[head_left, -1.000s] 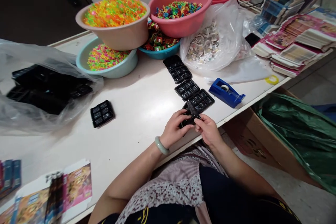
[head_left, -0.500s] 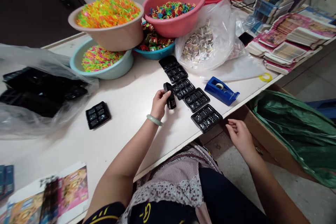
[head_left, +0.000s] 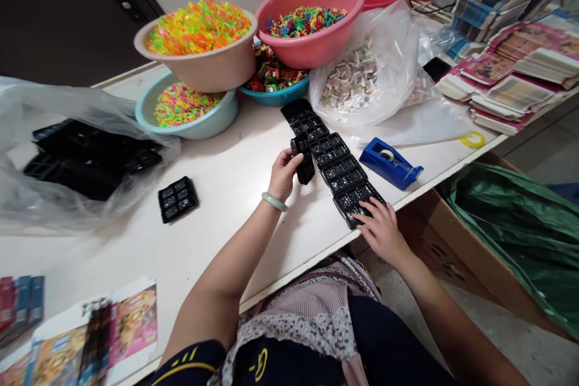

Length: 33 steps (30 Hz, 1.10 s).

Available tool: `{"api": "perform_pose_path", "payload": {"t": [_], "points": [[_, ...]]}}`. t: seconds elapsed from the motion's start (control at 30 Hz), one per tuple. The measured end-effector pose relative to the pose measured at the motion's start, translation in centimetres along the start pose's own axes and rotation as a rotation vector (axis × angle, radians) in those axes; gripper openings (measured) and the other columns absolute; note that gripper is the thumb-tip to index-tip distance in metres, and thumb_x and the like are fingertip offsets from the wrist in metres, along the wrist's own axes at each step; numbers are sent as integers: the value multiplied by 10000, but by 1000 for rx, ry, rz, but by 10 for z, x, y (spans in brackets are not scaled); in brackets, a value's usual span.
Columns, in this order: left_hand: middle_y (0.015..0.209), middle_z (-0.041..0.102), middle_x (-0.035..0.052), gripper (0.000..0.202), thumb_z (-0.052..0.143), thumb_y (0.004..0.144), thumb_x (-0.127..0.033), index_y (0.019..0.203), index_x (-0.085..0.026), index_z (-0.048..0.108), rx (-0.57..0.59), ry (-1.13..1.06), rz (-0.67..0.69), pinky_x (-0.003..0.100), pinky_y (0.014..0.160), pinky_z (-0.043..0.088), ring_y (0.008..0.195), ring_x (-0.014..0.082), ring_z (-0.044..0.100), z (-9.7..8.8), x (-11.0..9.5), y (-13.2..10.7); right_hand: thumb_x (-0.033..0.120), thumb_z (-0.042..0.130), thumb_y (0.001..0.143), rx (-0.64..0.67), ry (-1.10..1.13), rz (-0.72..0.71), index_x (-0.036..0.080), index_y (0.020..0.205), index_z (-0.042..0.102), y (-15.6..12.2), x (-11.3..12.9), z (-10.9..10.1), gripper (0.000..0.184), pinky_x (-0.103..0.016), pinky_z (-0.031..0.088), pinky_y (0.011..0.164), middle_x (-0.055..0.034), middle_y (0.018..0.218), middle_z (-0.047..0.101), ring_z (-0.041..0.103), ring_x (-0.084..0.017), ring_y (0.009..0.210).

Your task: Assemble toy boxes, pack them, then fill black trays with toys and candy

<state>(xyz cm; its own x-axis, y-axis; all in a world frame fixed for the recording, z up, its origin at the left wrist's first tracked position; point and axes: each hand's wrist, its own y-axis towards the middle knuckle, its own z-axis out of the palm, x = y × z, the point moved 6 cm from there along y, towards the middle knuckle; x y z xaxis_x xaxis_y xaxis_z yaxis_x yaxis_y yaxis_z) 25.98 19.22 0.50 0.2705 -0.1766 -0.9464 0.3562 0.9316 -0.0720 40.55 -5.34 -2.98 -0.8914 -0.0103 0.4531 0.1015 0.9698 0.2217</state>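
Note:
My left hand (head_left: pixel 284 176) grips black plastic trays (head_left: pixel 304 160) tilted on edge above the table; how many are in the grip I cannot tell. Beside them runs a row of black compartment trays (head_left: pixel 341 173) lying flat, stretching from the pink basin to the table's front edge. My right hand (head_left: pixel 380 229) rests with spread fingers on the nearest tray of that row (head_left: pixel 355 200). Apart from the row, to the left, lies a single black tray (head_left: pixel 178 199) with small square compartments.
Basins of small colourful plastic pieces, among them a pink basin (head_left: pixel 312 42), stand at the back. A clear bag (head_left: pixel 393 72) holds small pale pieces. A blue tape dispenser (head_left: pixel 391 163) sits at right, past it printed card stacks (head_left: pixel 520 72). Another bag (head_left: pixel 27 205) holds black trays.
My right hand has moved left from beyond the table edge onto the nearest tray. The lower trays in the row now sit closer together. My left hand keeps its hold, its trays turned slightly.

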Motion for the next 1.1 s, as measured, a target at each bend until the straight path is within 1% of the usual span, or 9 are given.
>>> {"api": "perform_pose_path", "payload": {"t": [0.33,0.5,0.63,0.7,0.73,0.83,0.93,1.03,1.1], "points": [[827,634,-27,319,814,639,-343,854,-187,639,50,9,-48,233,752,472,759,95,578,3,19,-12,160,449,903,-14,79,-4,209,1133,640,7,-15,-2,303,-628,216,1105,-108,1361,548,359,-312,1365],[881,650,-10,295,784,687,-356,899,-201,648,94,103,9,282,809,493,810,121,596,2,13,-20,198,475,910,-67,176,2,224,1117,650,8,-13,-13,273,-635,242,1089,-108,1301,593,430,-317,1313],[1130,633,58,334,774,725,-332,1023,-231,663,328,341,152,335,847,514,1000,187,604,13,-4,-54,275,557,899,-195,558,72,252,1075,667,33,14,-22,209,-472,435,997,-89,1159,647,579,-248,1123],[1225,596,94,352,763,745,-326,1071,-238,666,436,486,280,384,920,499,1120,229,572,16,-12,-75,316,601,873,-219,840,165,245,1030,667,55,33,-15,184,-383,510,873,-66,1048,662,627,-210,974],[1243,586,106,352,754,757,-328,1086,-238,668,447,550,340,410,963,479,1157,242,557,13,-16,-83,337,624,853,-224,966,223,235,986,666,68,43,-8,172,-354,522,821,-51,983,666,633,-195,904],[1249,577,119,348,738,772,-347,1097,-241,672,315,692,425,461,1030,432,1190,259,542,-11,-26,-94,389,696,768,-180,1215,381,204,858,657,104,74,19,209,-288,504,683,-6,788,651,592,-144,707],[1224,592,113,334,754,747,-347,1054,-242,678,110,758,382,453,1002,445,1180,269,546,-47,-35,-88,418,760,673,-43,1372,508,174,797,654,135,102,52,293,-237,442,561,19,684,617,503,-94,577],[1184,617,100,228,742,742,-312,940,-220,679,-67,692,294,398,925,474,1121,252,569,-83,-45,-74,466,798,596,22,1474,555,183,671,570,167,119,80,371,-209,389,486,50,584,542,437,-66,505],[1142,630,90,192,722,748,-305,898,-201,665,-211,581,259,339,840,489,1067,227,582,-107,-54,-66,482,812,573,-18,1530,595,197,663,520,193,121,94,417,-198,383,461,60,571,513,447,-68,500]]}}
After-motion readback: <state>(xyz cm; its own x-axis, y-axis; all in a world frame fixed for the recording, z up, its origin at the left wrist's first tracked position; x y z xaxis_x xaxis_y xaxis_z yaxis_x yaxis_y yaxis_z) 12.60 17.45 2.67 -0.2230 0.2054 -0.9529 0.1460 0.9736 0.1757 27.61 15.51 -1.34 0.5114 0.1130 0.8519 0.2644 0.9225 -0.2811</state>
